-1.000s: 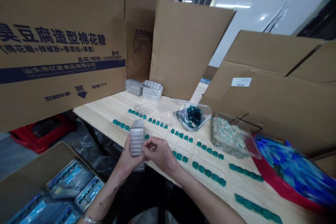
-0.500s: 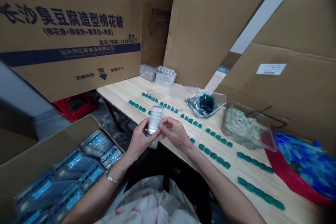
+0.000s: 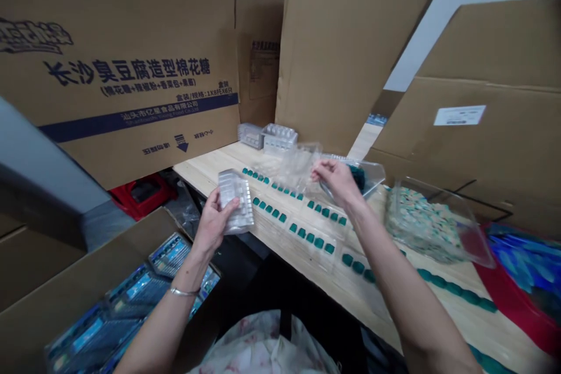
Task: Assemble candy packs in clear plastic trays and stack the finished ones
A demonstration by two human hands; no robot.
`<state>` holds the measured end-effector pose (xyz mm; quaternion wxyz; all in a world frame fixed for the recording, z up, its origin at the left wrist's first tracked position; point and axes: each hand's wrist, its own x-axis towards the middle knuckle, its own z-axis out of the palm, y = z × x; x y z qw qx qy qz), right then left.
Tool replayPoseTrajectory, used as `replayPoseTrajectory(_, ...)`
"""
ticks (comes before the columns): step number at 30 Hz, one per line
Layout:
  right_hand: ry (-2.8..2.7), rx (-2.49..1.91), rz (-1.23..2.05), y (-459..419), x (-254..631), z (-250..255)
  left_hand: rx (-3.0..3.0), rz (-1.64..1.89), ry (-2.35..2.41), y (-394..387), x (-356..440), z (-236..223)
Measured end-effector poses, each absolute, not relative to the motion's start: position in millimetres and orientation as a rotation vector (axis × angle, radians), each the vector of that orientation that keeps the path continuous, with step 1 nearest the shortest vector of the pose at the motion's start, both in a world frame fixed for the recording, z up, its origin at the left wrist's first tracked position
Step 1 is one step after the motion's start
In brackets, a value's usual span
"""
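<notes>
While left hand (image 3: 213, 223) pinches stack of clear blister trays (image 3: 235, 201) between thumb and fingers over worktop (image 3: 205, 172), right hand (image 3: 337, 180) curls at clear plastic sheet (image 3: 295, 166), grip unclear; rows of teal pieces (image 3: 301, 232) lie laid out, more heaped in plastic bag (image 3: 372, 172).

The stacked trays (image 3: 235, 201) are thin, glossy clear plastic. The tabletop (image 3: 205, 168) is smooth, pale wood, the cardboard box (image 3: 131, 128) matt paper, the bracelet (image 3: 183, 291) polished metal, and the lap fabric (image 3: 263, 345) soft cloth — cotton, perhaps.
</notes>
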<state>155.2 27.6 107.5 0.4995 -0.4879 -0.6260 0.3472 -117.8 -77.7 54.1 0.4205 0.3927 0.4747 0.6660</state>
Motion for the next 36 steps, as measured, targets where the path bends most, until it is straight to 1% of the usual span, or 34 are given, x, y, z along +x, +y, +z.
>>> replayPoseTrajectory(3,-1.463,-1.234,0.673,42.9,151.7,106.3,1.003,1.597,1.088,-76.9,-103.0,57.5)
replayPoseTrajectory(5,-1.541,-1.196,0.727,28.3,131.0,100.9,1.034,1.568,1.065,-74.1,-91.7,57.6)
replayPoseTrajectory(6,-1.613,-1.166,0.809,16.8,117.7,97.6,1.056,1.556,1.059,-71.9,-86.5,57.2)
replayPoseTrajectory(8,-1.71,-1.03,1.138,-6.2,91.8,91.6,1.106,1.535,1.048,-66.9,-77.6,56.2)
replayPoseTrajectory(10,-1.689,-0.938,1.315,-20.8,74.8,87.5,1.165,1.517,1.032,-61.7,-71.0,55.0)
replayPoseTrajectory(14,-1.587,-0.889,1.438,-23.2,73.6,86.6,1.279,1.465,1.026,-54.2,-65.2,51.1)
replayPoseTrajectory(19,-1.556,-0.934,1.474,-19.7,82.2,90.7,1.321,1.44,1.04,-49.8,-63.0,45.9)
replayPoseTrajectory(31,-1.581,-0.936,1.425,-21.0,82.6,90.1,1.378,1.428,1.083,-47.7,-60.0,45.6)
replayPoseTrajectory(36,-1.53,-1.006,1.383,-20.9,80.7,87.9,1.458,1.452,1.144,-45.2,-57.8,45.1)
